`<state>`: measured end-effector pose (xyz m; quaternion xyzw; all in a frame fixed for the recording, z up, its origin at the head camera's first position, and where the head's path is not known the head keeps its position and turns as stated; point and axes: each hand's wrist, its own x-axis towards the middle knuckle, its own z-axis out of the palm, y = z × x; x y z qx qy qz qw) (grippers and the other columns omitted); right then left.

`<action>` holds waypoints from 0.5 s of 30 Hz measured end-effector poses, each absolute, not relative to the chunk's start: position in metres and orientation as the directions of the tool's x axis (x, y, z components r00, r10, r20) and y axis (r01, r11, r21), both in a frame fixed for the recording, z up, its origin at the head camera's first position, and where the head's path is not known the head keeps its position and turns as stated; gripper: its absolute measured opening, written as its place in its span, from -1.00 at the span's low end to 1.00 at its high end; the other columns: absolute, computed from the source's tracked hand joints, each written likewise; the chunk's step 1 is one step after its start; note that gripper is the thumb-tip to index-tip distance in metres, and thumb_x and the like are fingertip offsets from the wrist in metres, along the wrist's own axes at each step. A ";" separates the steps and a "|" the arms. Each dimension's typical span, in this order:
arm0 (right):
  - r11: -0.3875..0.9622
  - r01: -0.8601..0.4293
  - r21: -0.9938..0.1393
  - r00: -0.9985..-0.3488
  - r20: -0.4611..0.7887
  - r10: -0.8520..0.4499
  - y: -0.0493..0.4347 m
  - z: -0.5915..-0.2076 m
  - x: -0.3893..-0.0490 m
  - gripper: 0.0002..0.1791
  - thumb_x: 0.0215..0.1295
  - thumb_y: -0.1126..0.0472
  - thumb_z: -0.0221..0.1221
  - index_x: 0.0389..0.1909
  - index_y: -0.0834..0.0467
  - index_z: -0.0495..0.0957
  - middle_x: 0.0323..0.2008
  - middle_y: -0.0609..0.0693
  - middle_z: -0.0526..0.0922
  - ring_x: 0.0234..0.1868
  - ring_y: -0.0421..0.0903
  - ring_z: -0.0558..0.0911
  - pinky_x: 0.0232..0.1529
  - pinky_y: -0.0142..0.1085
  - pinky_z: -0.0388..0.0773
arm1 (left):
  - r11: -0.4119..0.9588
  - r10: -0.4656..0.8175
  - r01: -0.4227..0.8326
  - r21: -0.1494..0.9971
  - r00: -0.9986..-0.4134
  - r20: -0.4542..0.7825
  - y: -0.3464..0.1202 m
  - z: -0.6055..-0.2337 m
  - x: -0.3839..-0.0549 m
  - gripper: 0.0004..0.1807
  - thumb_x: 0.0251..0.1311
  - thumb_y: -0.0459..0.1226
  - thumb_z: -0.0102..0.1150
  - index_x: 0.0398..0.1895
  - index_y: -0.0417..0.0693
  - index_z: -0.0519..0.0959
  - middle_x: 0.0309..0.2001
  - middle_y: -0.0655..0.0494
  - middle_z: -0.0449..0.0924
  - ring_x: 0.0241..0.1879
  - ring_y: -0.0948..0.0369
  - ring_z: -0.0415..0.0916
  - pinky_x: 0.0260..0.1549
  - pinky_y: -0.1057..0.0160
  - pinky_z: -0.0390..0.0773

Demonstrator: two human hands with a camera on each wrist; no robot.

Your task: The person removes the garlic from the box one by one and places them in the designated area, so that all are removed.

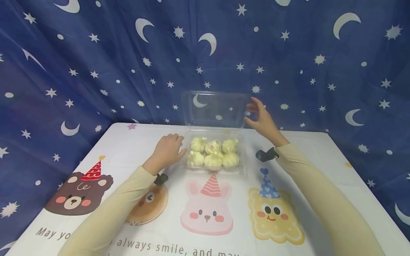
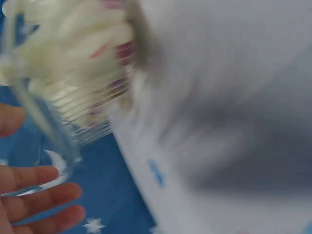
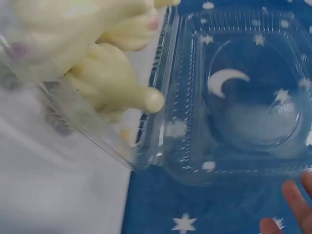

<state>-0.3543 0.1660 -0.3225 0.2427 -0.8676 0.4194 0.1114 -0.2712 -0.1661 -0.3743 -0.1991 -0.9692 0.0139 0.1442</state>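
Note:
A clear plastic clamshell box (image 1: 241, 166) sits near the back of the table, holding several pale garlic bulbs (image 1: 213, 160) in two rows. Its transparent lid (image 1: 208, 117) stands raised at the back, hinged along the far side. My left hand (image 1: 168, 149) is at the box's left side, fingers extended beside the wall; the left wrist view has these fingers (image 2: 46, 202) spread and overlapping a clear edge. My right hand (image 1: 261, 117) is by the lid's right edge, thumb and fingers apart. In the right wrist view, its fingertips (image 3: 295, 200) show just beyond the lid's corner.
A white tablecloth (image 1: 153, 224) printed with cartoon animals and lettering covers the table. Behind it hangs a dark blue curtain (image 1: 224, 42) with moons and stars. Black wrist devices (image 1: 267, 154) are strapped at both sleeves.

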 end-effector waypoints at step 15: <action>0.551 -0.423 -0.719 -0.892 0.225 -0.392 0.179 -0.347 -0.361 -0.21 0.30 0.34 0.08 0.43 0.33 -0.14 0.34 0.31 0.21 0.30 0.24 0.32 0.29 0.11 0.26 | 0.865 0.345 0.396 0.307 -0.915 0.208 -0.164 -0.396 -0.251 -0.47 0.01 -0.22 0.12 0.10 -0.25 0.48 -0.39 0.07 0.59 -0.43 0.21 0.46 -0.39 0.23 0.51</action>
